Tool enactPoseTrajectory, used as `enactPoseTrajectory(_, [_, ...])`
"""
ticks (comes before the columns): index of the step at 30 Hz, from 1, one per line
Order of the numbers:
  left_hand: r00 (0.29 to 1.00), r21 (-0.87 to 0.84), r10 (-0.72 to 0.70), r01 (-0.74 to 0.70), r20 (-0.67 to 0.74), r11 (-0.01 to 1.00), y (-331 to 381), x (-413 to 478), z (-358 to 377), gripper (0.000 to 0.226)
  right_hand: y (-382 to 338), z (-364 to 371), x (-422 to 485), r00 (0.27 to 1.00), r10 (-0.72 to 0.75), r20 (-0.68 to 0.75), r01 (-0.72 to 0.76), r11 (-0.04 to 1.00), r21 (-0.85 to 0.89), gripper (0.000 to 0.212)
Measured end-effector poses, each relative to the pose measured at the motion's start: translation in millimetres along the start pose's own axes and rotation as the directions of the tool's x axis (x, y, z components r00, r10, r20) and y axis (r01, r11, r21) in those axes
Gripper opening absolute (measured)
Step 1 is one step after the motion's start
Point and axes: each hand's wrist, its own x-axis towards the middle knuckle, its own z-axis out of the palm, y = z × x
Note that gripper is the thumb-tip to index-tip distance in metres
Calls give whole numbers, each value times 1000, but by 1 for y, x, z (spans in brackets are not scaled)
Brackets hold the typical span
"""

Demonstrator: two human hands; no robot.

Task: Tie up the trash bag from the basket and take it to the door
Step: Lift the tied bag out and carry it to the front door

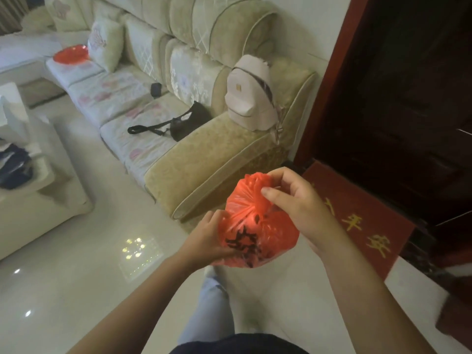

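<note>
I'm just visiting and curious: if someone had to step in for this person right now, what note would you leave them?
Left hand: cups the red trash bag from below and the side.
Right hand: pinches the gathered neck at the bag's top.
The bag is off the floor, in front of the person, dark scraps showing through it. The sofa is just ahead; the red doormat and dark doorway are to the right.
Done: bag is out of the basket, neck bunched.
Left: I cannot tell if a knot is finished; check it, then set the bag by the door.
</note>
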Motion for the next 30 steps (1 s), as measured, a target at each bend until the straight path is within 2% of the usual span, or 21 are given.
enactPoseTrajectory(5, [992, -10, 82, -81, 99, 997, -7, 100, -16, 87, 5, -28, 72, 993, 25, -119, -26, 1000, -8, 7])
enactPoseTrajectory(11, [928, 4, 263, -273, 263, 962, 8, 233, -43, 88, -2, -66, 154, 942, 34, -334, -38, 999, -5, 14])
enactPoseTrajectory(15, [855, 13, 346, -380, 387, 925, 39, 312, -49, 91, -7, -97, 183, 839, 66, -540, -68, 998, 17, 15])
enactPoseTrajectory(19, [752, -52, 431, -470, 499, 881, 76, 368, -32, 94, -5, -133, 194, 716, 101, -691, -103, 994, 38, 8])
enactPoseTrajectory(22, [678, -68, 455, -515, 578, 855, 105, 405, -7, 88, -2, -162, 198, 649, 109, -753, -105, 993, 53, 8])
enactPoseTrajectory(26, [575, -56, 470, -592, 670, 804, 151, 453, 34, 95, 7, -210, 204, 566, 114, -816, -89, 993, 77, 12])
enactPoseTrajectory(30, [519, -60, 489, -641, 701, 765, 204, 496, 80, 83, 15, -274, 209, 466, 136, -874, -89, 990, 107, 11])
